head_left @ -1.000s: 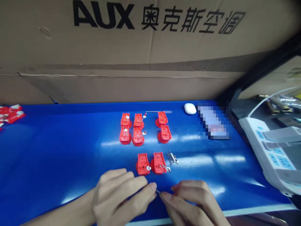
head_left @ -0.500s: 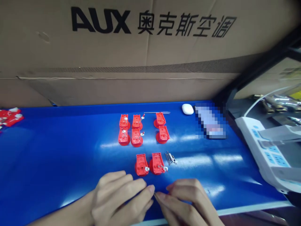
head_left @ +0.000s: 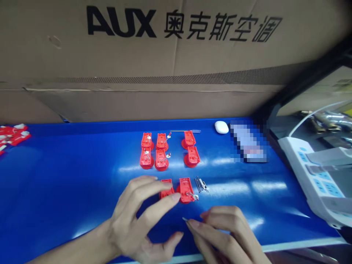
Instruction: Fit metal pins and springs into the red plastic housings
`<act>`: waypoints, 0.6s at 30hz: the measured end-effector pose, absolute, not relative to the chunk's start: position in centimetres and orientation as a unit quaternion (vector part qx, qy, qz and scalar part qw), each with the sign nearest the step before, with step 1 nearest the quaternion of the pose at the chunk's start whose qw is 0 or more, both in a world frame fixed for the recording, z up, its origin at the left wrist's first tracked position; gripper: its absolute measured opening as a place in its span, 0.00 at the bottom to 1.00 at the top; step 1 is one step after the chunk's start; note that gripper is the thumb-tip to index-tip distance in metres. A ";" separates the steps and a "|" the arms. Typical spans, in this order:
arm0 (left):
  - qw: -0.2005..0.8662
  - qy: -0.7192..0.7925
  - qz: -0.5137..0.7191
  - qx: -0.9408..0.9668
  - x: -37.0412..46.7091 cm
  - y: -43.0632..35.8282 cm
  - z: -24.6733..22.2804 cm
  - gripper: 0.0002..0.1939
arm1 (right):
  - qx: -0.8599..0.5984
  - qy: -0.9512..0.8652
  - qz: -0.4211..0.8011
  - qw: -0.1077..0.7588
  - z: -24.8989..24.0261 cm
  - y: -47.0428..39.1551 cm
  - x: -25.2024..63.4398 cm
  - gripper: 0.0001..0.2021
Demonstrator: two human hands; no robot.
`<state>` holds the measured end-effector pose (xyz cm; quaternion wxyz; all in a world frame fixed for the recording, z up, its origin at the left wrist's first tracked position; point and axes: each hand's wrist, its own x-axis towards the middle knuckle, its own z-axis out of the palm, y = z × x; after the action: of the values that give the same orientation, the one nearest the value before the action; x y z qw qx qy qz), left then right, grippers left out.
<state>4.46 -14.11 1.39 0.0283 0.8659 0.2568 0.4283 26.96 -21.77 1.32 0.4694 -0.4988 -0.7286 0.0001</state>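
My left hand [head_left: 145,216] has its fingers spread, reaching over a red plastic part [head_left: 167,189] at the front and partly covering it. Beside that part stands another red part [head_left: 186,190] with a small metal-and-white piece on it. My right hand [head_left: 222,231] pinches a small thin pale piece [head_left: 185,219], whose tip sticks out to the left of the fingertips. Small dark pins and a white piece [head_left: 201,184] lie just right of the front red parts. Farther back are several more red parts [head_left: 161,160], some with small metal-and-white pieces.
A white rounded case [head_left: 221,127] and a blurred phone [head_left: 249,143] lie at the back right of the blue table [head_left: 68,176]. A white power strip [head_left: 316,176] is at the right edge, more red pieces [head_left: 13,135] far left, cardboard [head_left: 137,104] behind.
My left hand has opened and moved up and away from my right hand, over the front left red part. The thin piece now shows in my right fingertips.
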 end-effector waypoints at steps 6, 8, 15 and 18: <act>0.174 0.301 0.342 0.873 4.5 -13.2 0.7 0.40 | -0.507 -0.729 -0.017 0.460 2.0 -21.5 28.5 0.12; 0.213 0.318 0.323 0.866 4.5 -13.0 0.5 0.37 | -0.502 -0.732 -0.022 0.460 1.9 -21.4 28.9 0.12; 0.255 0.321 0.328 0.851 4.6 -12.4 0.2 0.22 | -0.483 -0.755 -0.034 0.443 1.8 -21.0 30.0 0.12; 0.267 0.317 0.329 0.849 4.6 -12.1 0.0 0.23 | -0.489 -0.755 -0.049 0.434 1.9 -21.2 29.9 0.13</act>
<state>4.62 -12.13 -0.02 0.2670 0.8486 0.3171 0.3287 29.90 -21.19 1.86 0.4336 -0.4894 -0.7550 -0.0488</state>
